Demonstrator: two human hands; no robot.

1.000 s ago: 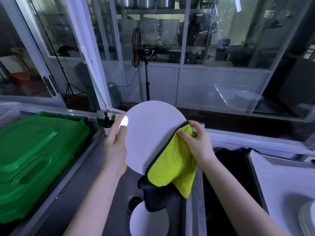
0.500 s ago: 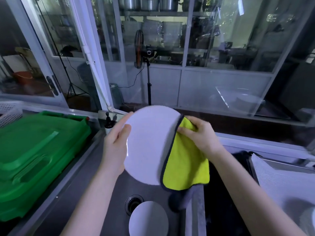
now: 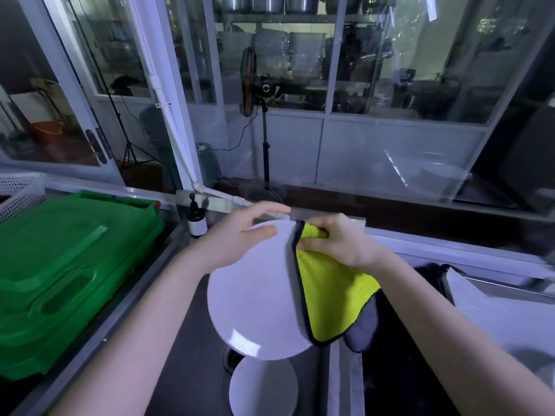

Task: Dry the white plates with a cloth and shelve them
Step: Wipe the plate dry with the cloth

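A round, smooth white plate [image 3: 258, 295] is held tilted above the grey steel sink [image 3: 192, 349]; the left hand [image 3: 237, 241] pinches its upper rim, thumb on the face, fingers spread behind; the right hand [image 3: 339, 241] has fingers curled, bunching a fluffy yellow, dark-edged cloth [image 3: 330, 295] over the right rim; a second plate [image 3: 264, 388] lies in the sink below.

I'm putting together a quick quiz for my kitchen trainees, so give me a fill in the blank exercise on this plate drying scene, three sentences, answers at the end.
1. The left hand grips the held plate while the right hand presses a ____ cloth against it.
2. Below it, only ____ other plate lies in the sink.
3. The big bin left of the sink is ____.
Missing words: yellow; one; green.
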